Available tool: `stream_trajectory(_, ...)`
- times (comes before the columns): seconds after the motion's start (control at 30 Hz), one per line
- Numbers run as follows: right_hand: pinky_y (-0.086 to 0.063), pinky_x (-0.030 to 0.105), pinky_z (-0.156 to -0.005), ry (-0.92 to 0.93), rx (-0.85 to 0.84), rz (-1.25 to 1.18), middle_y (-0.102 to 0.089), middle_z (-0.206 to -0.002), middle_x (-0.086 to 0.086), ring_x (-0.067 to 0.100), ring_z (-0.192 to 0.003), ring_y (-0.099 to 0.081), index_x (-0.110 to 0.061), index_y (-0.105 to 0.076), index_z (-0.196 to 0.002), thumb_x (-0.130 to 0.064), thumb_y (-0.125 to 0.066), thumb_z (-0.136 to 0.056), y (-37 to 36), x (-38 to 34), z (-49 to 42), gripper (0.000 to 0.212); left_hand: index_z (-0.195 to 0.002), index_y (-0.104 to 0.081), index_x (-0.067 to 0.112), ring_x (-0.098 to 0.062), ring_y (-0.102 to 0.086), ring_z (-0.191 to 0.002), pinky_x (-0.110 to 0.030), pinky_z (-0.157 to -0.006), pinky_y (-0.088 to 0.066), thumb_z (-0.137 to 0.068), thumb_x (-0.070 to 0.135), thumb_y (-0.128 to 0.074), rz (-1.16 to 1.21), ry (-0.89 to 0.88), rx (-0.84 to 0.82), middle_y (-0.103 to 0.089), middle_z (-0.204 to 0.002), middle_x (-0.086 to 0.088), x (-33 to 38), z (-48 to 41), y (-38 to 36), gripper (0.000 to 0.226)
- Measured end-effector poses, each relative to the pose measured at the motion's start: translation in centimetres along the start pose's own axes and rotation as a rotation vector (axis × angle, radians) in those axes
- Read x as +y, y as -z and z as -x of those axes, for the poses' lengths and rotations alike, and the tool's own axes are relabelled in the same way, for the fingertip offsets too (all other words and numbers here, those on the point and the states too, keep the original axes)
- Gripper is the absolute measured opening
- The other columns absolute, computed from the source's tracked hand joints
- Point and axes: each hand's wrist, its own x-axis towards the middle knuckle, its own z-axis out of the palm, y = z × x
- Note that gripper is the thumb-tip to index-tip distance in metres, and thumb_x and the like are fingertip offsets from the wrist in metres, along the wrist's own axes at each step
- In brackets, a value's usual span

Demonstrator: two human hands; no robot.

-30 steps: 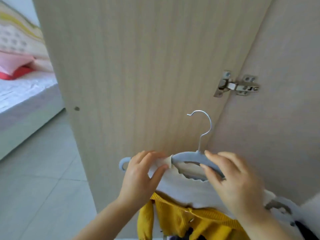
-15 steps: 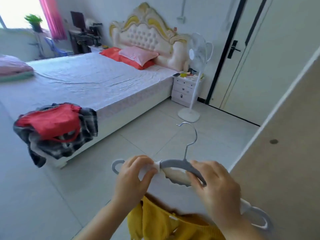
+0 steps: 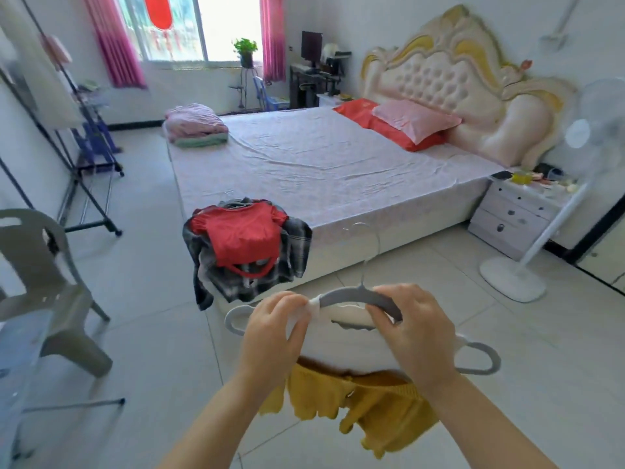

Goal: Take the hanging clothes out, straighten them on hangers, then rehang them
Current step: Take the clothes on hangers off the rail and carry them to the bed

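I hold a grey hanger with a thin metal hook in front of me, over the tiled floor. A white garment with a yellow knitted part hangs from it. My left hand pinches the white fabric at the hanger's left shoulder. My right hand grips the hanger's right arm, thumb below. A red top on a plaid shirt lies over the bed's near corner, on hangers.
A large bed fills the middle of the room. A grey plastic chair stands at the left, with a black clothes rack behind it. A white standing fan and a nightstand are at the right.
My view has swung left from the wardrobe door to the bedroom. Both hands keep the same hold on the hanger and the white garment.
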Motion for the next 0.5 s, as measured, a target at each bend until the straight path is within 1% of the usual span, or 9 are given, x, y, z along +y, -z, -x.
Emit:
stream_trajectory(0.13, -0.055, 0.030, -0.055, 0.045, -0.033, -0.092, -0.068, -0.085, 0.000, 0.020, -0.076, -0.063, -0.015, -0.070, -0.094, -0.020, -0.081, -0.069, -7.1, 1.8, -6.6, 0.027, -0.103, -0.067, 0.010, -0.020, -0.059, -0.098, -0.030, -0.083, -0.045, -0.076, 0.005, -0.073, -0.119, 0.032, 0.030, -0.066, -0.105, -0.004, -4.9, -5.0, -1.2, 0.029)
stream_trajectory(0.27, -0.055, 0.031, -0.055, 0.061, -0.063, -0.161, -0.067, -0.083, -0.002, 0.023, -0.077, -0.064, -0.019, -0.071, -0.092, -0.019, -0.084, -0.065, -13.2, 3.7, -13.3, 0.029, -0.108, -0.064, 0.015, -0.018, -0.058, -0.099, -0.027, -0.083, -0.045, -0.076, 0.007, -0.073, -0.181, 0.094, 0.042, -0.064, -0.109, 0.001, -8.4, -10.6, -2.5, 0.034)
stream_trajectory(0.33, -0.053, 0.029, -0.057, 0.066, -0.052, -0.179, -0.067, -0.082, -0.003, 0.024, -0.076, -0.065, -0.021, -0.072, -0.089, -0.018, -0.086, -0.062, -16.0, 4.2, -16.5, 0.031, -0.108, -0.064, 0.016, -0.018, -0.059, -0.100, -0.028, -0.084, -0.045, -0.076, 0.007, -0.073, -0.189, 0.128, 0.057, -0.063, -0.110, 0.002, -10.1, -13.5, -3.1, 0.035)
stream_trajectory(0.43, -0.053, 0.030, -0.057, 0.091, -0.061, -0.220, -0.068, -0.082, -0.003, 0.025, -0.078, -0.065, -0.021, -0.072, -0.089, -0.019, -0.086, -0.061, -20.3, 4.5, -21.1, 0.031, -0.113, -0.062, 0.017, -0.017, -0.056, -0.107, -0.032, -0.091, -0.046, -0.079, 0.009, -0.069, -0.203, 0.199, 0.082, -0.061, -0.115, 0.004, -13.2, -17.8, -3.7, 0.035)
stream_trajectory(0.5, -0.053, 0.028, -0.056, 0.123, -0.065, -0.234, -0.068, -0.082, -0.002, 0.025, -0.078, -0.065, -0.021, -0.072, -0.089, -0.020, -0.086, -0.062, -23.2, 4.8, -23.7, 0.031, -0.114, -0.061, 0.018, -0.016, -0.055, -0.109, -0.033, -0.093, -0.046, -0.082, 0.011, -0.067, -0.207, 0.233, 0.094, -0.060, -0.116, 0.005, -15.5, -20.2, -4.0, 0.034)
